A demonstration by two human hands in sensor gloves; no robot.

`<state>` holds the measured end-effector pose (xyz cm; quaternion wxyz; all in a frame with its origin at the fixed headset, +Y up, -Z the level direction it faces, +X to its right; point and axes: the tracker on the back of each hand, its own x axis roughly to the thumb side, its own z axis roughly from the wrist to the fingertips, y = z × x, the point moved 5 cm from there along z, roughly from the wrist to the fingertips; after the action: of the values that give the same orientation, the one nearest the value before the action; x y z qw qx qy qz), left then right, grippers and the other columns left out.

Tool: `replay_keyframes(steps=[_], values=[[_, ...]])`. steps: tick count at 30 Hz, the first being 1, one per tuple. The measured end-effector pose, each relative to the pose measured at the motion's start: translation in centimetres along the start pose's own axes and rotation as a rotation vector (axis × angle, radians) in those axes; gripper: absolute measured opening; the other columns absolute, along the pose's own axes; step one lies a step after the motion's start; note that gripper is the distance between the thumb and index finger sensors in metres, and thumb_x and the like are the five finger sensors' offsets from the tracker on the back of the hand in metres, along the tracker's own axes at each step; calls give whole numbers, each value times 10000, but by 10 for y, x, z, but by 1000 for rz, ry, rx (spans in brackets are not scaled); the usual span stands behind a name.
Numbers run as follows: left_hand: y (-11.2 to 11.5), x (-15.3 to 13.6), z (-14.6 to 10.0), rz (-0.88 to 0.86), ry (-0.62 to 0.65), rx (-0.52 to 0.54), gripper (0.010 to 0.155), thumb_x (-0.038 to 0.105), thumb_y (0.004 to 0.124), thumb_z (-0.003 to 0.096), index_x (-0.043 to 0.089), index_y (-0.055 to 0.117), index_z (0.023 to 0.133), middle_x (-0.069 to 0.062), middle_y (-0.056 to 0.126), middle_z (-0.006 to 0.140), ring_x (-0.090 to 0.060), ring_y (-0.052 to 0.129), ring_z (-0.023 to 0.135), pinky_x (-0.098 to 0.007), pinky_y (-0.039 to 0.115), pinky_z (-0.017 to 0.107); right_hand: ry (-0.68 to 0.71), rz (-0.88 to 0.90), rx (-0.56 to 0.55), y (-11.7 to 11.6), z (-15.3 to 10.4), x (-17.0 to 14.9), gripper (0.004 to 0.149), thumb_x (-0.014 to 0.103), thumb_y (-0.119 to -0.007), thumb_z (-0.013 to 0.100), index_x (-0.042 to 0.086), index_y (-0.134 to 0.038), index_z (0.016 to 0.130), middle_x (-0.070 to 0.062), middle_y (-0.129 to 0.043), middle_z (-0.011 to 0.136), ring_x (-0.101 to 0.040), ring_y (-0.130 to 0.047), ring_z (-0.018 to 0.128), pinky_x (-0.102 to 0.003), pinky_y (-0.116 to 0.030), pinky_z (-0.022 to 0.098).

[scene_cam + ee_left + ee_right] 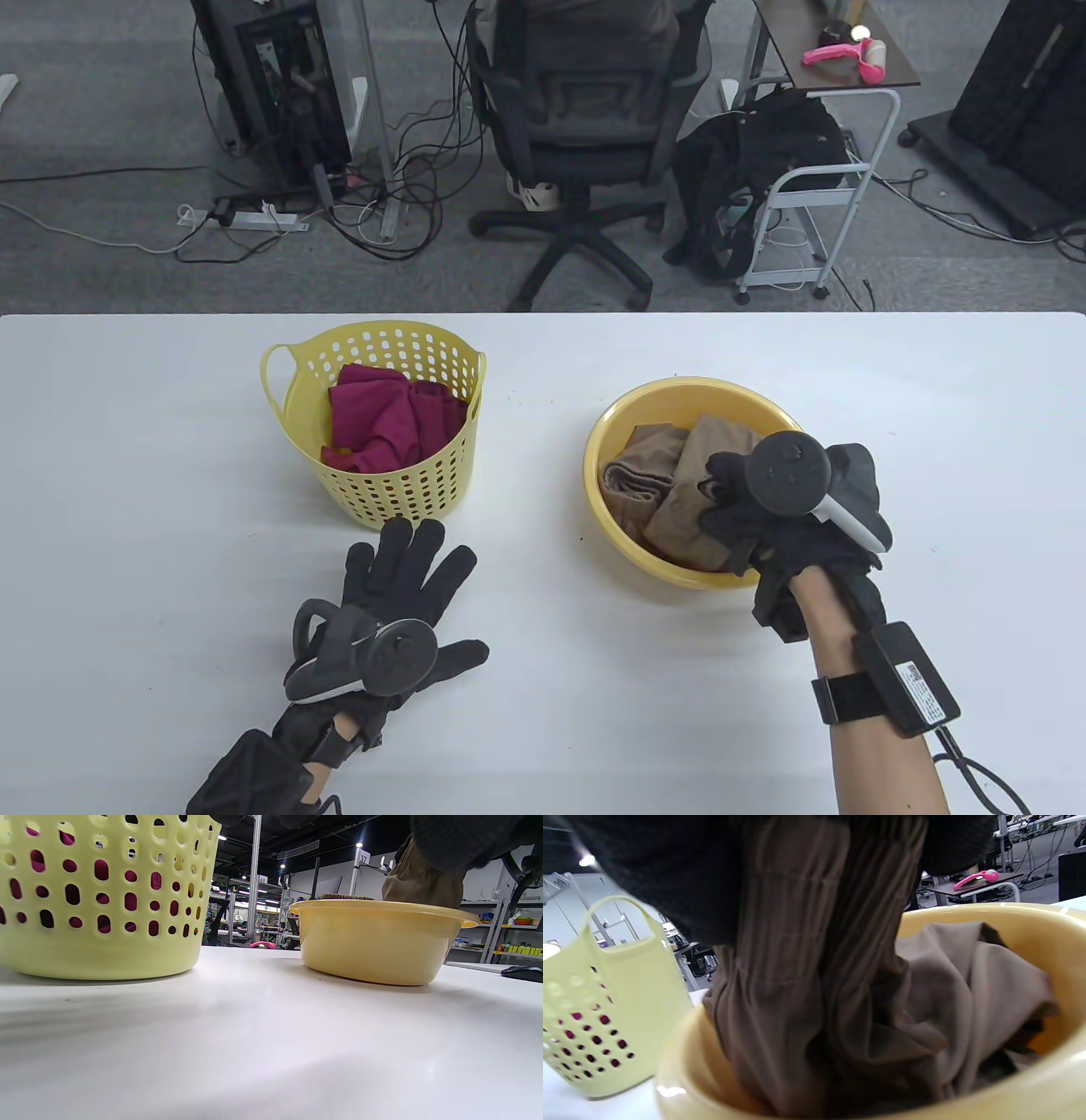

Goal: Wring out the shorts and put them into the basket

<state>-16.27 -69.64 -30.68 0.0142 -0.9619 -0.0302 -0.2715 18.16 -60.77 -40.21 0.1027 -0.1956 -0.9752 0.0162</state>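
A right hand point(793, 509) clamps a bunch of brown shorts point(679, 501) and draws it up out of a yellow bowl point(611, 518) near the table's point(543, 722) right middle; in the right wrist view the cloth hangs taut from the curled fingers while the rest of it lies heaped in the bowl. The left hand point(399, 594) lies flat and spread on the table by the near side of the basket point(382, 492), fingers straight, holding nothing. The basket stands toward the table's left far part, with a dark red garment point(386, 416) already in it.

With only one hand on the shorts, the cloth could slip free or drag over the bowl's rim, and a snag there might tip the light bowl toward the near edge. Wringing has likely not begun, and it would seem to need the second hand.

The tracker covers most of the right hand from above, so the exact finger placement is hard to read. Whether the bowl holds water, and whether the brown cloth is one garment or two, cannot be told.
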Motion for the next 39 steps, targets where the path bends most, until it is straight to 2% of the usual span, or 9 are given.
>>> replay_keyframes(steps=[6, 12, 25, 31, 39], values=[[-1, -2, 0, -4, -7, 3, 949, 737, 715, 485, 235, 312, 1182, -267, 236, 1267, -633, 270, 1121, -816, 318, 658, 36, 107, -8, 10, -2, 18, 677, 430, -920, 469, 96, -647, 991, -161, -763, 940, -484, -835, 813, -585, -746, 603], [-1, -3, -1, -6, -11, 6, 950, 738, 715, 485, 236, 309, 1183, -268, 236, 1268, -632, 268, 1122, -816, 317, 658, 66, 137, -12, 22, -4, 32, 672, 438, -923, 469, 105, -658, 989, -151, -776, 933, -415, -933, 717, -526, -820, 542], [-3, -7, -2, -11, -23, 12, 951, 737, 716, 485, 235, 310, 1183, -268, 237, 1267, -633, 270, 1122, -816, 318, 658, 173, 412, -46, 49, -14, 66, 673, 444, -847, 527, 86, -582, 1032, -185, -719, 950, -410, -875, 711, -530, -760, 564], [-3, -7, -2, -11, -23, 11, 950, 735, 718, 485, 236, 310, 1183, -267, 237, 1267, -632, 271, 1122, -816, 319, 658, 231, 485, -75, 62, -17, 89, 695, 465, -861, 515, 52, -609, 1014, -191, -769, 910, -383, -920, 664, -489, -807, 523], [-3, -8, -2, -12, -22, 12, 949, 737, 714, 485, 236, 311, 1183, -262, 238, 1269, -632, 271, 1122, -817, 319, 658, 292, 594, -79, 76, -19, 115, 697, 468, -863, 516, 44, -614, 1010, -190, -780, 902, -380, -929, 654, -484, -814, 516]])
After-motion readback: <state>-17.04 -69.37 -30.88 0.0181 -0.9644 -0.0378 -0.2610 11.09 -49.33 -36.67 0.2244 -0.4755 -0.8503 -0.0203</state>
